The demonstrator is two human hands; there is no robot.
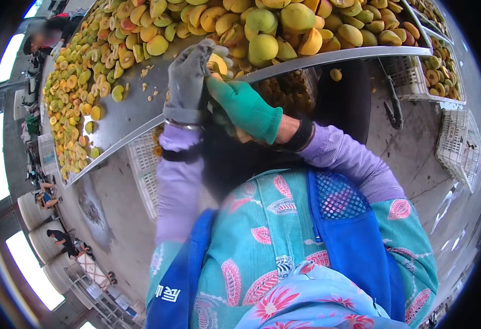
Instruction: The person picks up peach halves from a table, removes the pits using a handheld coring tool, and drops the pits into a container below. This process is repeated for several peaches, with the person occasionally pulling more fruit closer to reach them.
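My left hand point(188, 82), in a grey glove, is closed around a yellow-green fruit point(217, 64) above the near edge of a metal table point(133, 112). Pressed close against that fruit is my right hand point(246, 107), in a green glove with bare fingertips. Its fingers are curled, and what they hold is hidden. Many halved and whole yellow-green fruits point(262, 46) are heaped just beyond both hands. Small bits of fruit lie on the bare metal to the left.
Below the table edge stands a white crate point(142, 164). More white crates point(457, 145) are at the right, one holding fruit point(440, 74). A dark-handled object point(394, 104) lies on the floor. People point(63, 241) are seated far left.
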